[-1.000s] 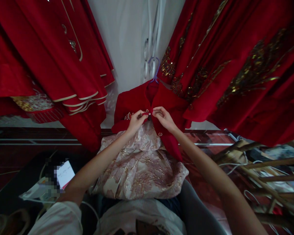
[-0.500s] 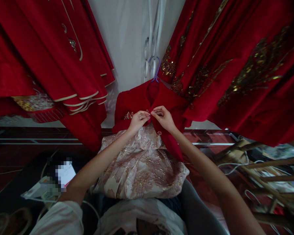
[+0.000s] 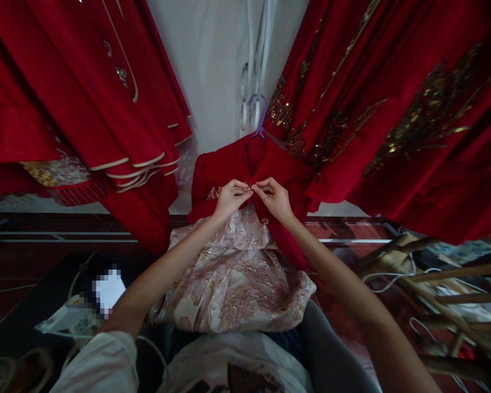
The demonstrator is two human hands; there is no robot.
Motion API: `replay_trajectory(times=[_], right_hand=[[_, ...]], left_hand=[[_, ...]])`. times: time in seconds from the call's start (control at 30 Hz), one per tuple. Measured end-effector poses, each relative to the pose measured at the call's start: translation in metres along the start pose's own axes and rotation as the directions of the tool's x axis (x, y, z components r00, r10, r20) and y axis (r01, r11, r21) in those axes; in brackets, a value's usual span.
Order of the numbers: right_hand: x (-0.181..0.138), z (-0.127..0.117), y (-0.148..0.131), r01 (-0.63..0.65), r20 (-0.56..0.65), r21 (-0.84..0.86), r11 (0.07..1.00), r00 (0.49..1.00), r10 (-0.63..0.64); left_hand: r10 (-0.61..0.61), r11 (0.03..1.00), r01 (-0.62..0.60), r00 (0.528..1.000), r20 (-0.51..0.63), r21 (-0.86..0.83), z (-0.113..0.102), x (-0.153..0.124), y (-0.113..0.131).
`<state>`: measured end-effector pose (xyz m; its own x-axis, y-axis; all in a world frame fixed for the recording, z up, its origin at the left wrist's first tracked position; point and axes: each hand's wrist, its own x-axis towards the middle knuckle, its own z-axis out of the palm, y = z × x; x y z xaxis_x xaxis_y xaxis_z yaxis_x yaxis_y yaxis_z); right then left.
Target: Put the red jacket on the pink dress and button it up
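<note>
A small red jacket (image 3: 221, 166) hangs on a purple hanger (image 3: 258, 109) in front of a white wall. Under it a pink-and-gold brocade skirt (image 3: 237, 278) spreads toward my lap. My left hand (image 3: 229, 197) and my right hand (image 3: 275, 197) meet at the jacket's front opening. Both pinch the two red edges together around a beaded fastening (image 3: 250, 188). A second beaded ornament (image 3: 213, 193) shows left of my left hand, and another (image 3: 264, 222) sits lower on the right flap.
Large red garments hang on the left (image 3: 77, 98) and, with gold embroidery, on the right (image 3: 393, 109). A wooden frame with white cables (image 3: 442, 289) stands at the right. Papers (image 3: 102, 295) lie on a dark surface at the lower left.
Both hands have crept slightly upward along the jacket's front and drawn closer together; the red edges now sit closer under my fingertips.
</note>
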<state>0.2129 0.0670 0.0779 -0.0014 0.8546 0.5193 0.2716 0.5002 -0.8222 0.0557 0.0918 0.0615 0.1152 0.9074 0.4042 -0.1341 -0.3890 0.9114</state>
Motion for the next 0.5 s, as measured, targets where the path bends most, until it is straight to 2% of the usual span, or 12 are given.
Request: replay_trajectory(times=[0.27,0.5], right_hand=[[-0.0011,0.0064,0.0011,0.000,-0.092,-0.023,1.000,0.996,-0.002],[-0.0004,0.0009,0.0010,-0.009,-0.048,0.028,1.000,0.999,0.011]], left_hand=[[0.094,0.981,-0.086,0.995,-0.037,0.172,0.0052,-0.0009,0.0064],[0.130,0.975,-0.125,0.991,-0.016,0.181,0.0032,-0.0001,0.0097]])
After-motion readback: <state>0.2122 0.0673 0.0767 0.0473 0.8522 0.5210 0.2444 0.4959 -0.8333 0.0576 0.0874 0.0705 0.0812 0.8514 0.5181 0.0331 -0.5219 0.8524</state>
